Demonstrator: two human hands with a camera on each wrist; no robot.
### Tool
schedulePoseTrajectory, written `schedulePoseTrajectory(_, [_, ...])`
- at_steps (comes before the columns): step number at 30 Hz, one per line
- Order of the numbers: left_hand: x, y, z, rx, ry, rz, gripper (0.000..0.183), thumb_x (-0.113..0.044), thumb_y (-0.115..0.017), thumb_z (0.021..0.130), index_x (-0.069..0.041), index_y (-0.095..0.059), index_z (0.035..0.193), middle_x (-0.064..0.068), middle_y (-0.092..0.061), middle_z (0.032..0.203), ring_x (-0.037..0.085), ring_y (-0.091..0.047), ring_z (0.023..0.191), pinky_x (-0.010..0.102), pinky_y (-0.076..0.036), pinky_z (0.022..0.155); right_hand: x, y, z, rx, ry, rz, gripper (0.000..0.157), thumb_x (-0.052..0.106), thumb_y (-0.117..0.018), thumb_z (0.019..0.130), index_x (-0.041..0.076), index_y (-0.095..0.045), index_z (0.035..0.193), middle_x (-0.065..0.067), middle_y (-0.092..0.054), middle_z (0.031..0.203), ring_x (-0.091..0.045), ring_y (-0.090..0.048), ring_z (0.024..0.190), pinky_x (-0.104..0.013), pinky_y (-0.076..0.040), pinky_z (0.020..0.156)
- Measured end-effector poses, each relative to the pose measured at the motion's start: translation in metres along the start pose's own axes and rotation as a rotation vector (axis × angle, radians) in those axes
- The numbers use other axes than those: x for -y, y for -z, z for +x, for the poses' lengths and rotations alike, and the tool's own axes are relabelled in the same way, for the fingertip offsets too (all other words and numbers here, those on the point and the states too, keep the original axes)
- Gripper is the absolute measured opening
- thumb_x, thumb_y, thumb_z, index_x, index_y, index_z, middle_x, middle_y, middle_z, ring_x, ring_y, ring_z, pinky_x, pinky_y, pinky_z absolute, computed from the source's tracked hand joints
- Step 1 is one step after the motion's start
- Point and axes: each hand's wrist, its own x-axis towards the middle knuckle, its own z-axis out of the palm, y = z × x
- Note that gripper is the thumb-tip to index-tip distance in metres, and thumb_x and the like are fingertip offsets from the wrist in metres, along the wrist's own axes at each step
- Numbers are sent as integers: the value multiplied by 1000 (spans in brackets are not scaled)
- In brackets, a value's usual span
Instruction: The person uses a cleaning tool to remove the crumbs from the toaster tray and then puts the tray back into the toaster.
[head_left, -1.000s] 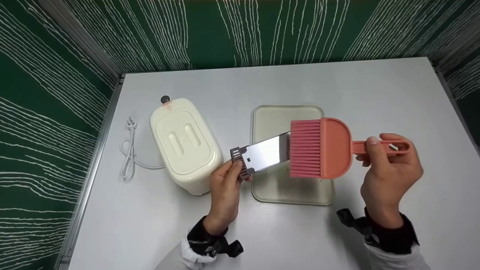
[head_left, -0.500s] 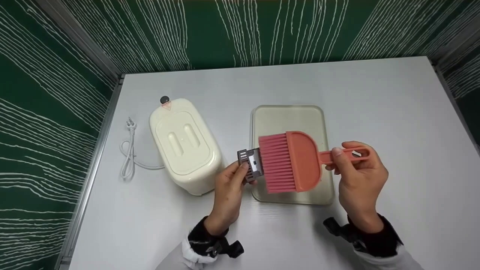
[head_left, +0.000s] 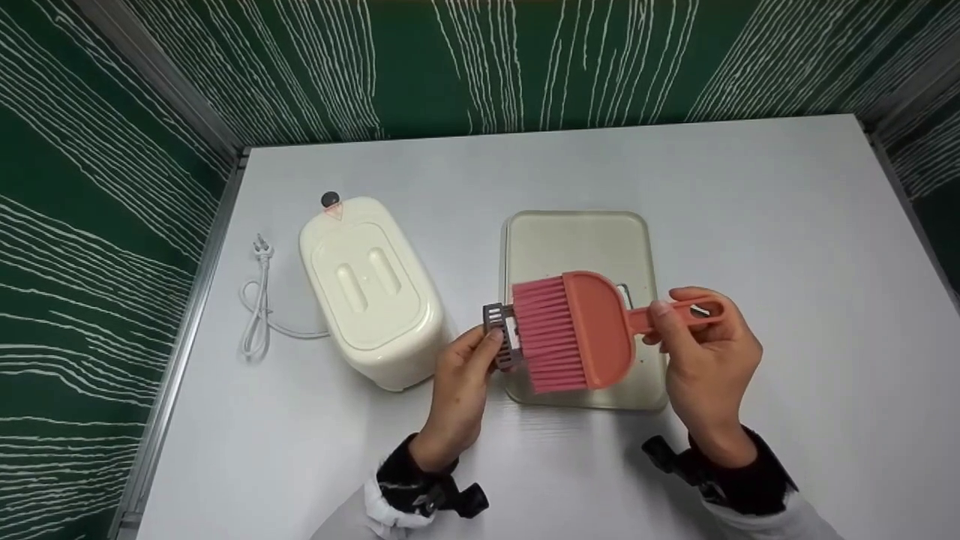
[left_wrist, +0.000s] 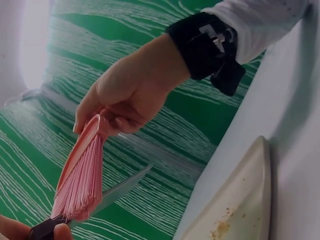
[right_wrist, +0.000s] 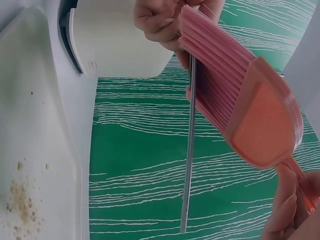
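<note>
My left hand point(head_left: 459, 386) pinches the dark grey slotted end of a flat metal crumb tray point(head_left: 511, 355) between thumb and fingers. In my right hand point(head_left: 709, 367) is the handle of an orange brush point(head_left: 604, 330) with pink bristles. The bristles lie over the crumb tray near its slotted end, hiding most of the metal from above. From the right wrist view, the crumb tray point(right_wrist: 190, 150) appears edge-on as a thin strip, with the bristles against its upper face. Below both hands lies a shallow cream tray point(head_left: 574, 240), where brown crumbs point(right_wrist: 22, 202) are scattered.
A cream toaster point(head_left: 367, 292) with a lid on top stands to the left, close to my left hand. Its white cord point(head_left: 259, 322) and plug point(head_left: 261, 249) lie further left on the white table point(head_left: 787, 225). Green walls with white streaks point(head_left: 487, 67) border the table.
My right hand has swept the brush left along the crumb tray, from its far end to near the slotted end. My left hand has shifted slightly right, still gripping the crumb tray.
</note>
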Motion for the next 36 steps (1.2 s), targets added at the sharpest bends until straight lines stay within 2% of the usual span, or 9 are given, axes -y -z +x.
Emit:
schedulePoseTrajectory(5, [0, 0, 0, -30, 6, -12, 30, -7, -54, 107, 15, -66, 122, 10, -71, 98, 17, -64, 85, 27, -54, 76, -1, 2, 3, -34, -7, 1, 14, -15, -70, 89, -14, -67, 102, -11, -73, 76, -15, -65, 58, -19, -55, 57])
schedulePoseTrajectory(10, [-2, 1, 1, -47, -18, -27, 29, -6, -53, 107, 16, -66, 120, 11, -71, 95, 16, -63, 82, 27, -54, 75, -1, 5, 7, -59, -8, 16, 14, -14, -71, 89, -15, -67, 102, -12, -72, 76, -16, -65, 57, -19, -55, 58])
schedulePoseTrajectory(30, [-9, 4, 3, -65, -74, -76, 29, -3, -50, 106, 18, -63, 120, 12, -67, 97, 17, -60, 81, 27, -54, 74, 3, 19, 32, -255, -16, 124, 13, -15, -72, 86, -16, -67, 99, -17, -70, 68, -19, -63, 51, -22, -54, 54])
schedulePoseTrajectory(36, [-9, 4, 2, -71, -82, -94, 28, -2, -50, 106, 19, -64, 119, 11, -66, 95, 17, -60, 81, 27, -54, 73, 3, 25, 39, -298, -12, 114, 14, -13, -73, 86, -16, -68, 99, -19, -70, 69, -18, -62, 51, -22, -53, 53])
